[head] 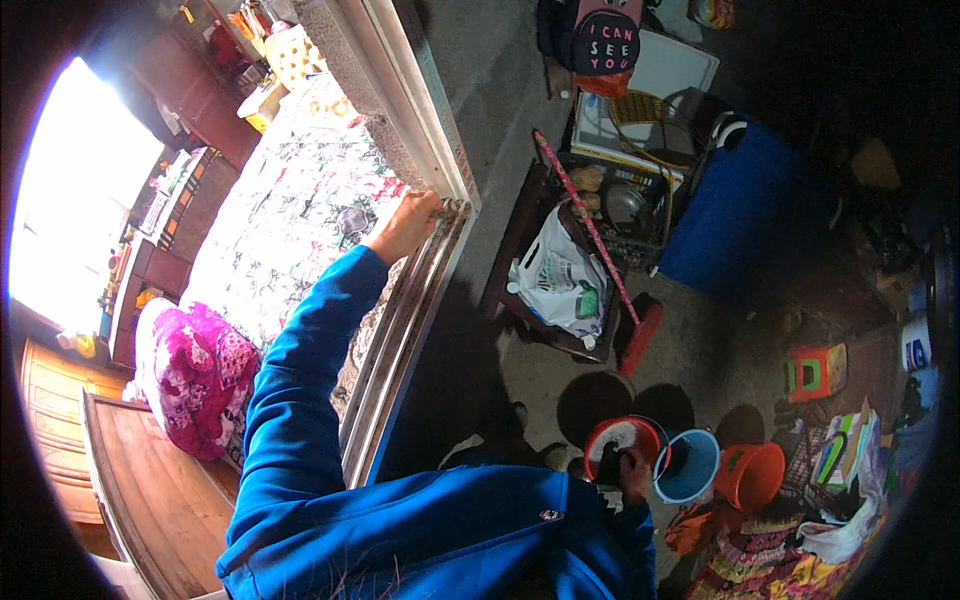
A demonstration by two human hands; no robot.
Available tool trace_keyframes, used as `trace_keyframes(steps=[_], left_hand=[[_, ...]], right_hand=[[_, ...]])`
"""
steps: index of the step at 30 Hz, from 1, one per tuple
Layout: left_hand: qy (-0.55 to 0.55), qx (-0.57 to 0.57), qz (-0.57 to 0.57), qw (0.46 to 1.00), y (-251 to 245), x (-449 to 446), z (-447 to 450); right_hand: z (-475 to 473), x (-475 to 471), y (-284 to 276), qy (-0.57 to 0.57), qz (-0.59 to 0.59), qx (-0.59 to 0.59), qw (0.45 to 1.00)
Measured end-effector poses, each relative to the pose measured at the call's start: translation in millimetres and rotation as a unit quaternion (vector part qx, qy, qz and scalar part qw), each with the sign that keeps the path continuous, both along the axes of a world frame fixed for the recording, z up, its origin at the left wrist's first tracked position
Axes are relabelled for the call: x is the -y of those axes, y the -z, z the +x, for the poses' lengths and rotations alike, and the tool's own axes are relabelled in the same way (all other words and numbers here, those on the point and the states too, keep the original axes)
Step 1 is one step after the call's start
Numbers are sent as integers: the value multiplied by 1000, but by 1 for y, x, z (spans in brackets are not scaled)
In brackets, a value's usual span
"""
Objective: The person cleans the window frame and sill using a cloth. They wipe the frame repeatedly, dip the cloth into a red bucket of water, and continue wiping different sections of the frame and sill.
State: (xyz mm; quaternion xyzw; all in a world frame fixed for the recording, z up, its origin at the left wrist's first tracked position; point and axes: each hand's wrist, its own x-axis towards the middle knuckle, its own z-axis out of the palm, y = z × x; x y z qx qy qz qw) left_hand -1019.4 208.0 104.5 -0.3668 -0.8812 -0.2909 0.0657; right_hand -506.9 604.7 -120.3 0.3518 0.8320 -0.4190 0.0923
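My left hand (405,229) is at the corner of a metal window frame (397,322), its curled fingers against the grooved sill track. Whether anything small is between those fingers is hidden. Low on the right, my right hand (636,476) is in shade beside and partly over a red bucket (649,435) with a pale inside. A dark shape next to its fingers is too dim to name, and I cannot tell whether the hand grips it. A light blue bucket (688,465) and an orange bucket (752,474) stand alongside.
Beyond the frame lies a bed with a floral cover (300,195) and a folded pink blanket (199,375). On the floor side are a red broom (641,337), a white plastic bag (562,277), a wicker-backed chair (637,109), a blue barrel (739,202) and a backpack (606,41).
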Motion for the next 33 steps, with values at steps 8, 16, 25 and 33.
trace_keyframes(steps=[8,16,25,33], left_hand=[[-9,-78,-34,996,-32,0,30],[177,-134,-109,969,-39,-32,157],[240,-62,-214,945,-37,-72,195],[16,-81,-132,988,-53,-25,88]], right_hand=[[8,-4,24,-32,22,-76,996],[12,5,13,-13,-16,-46,999],[11,2,10,-4,-35,-72,997],[19,-2,15,5,8,3,1000]])
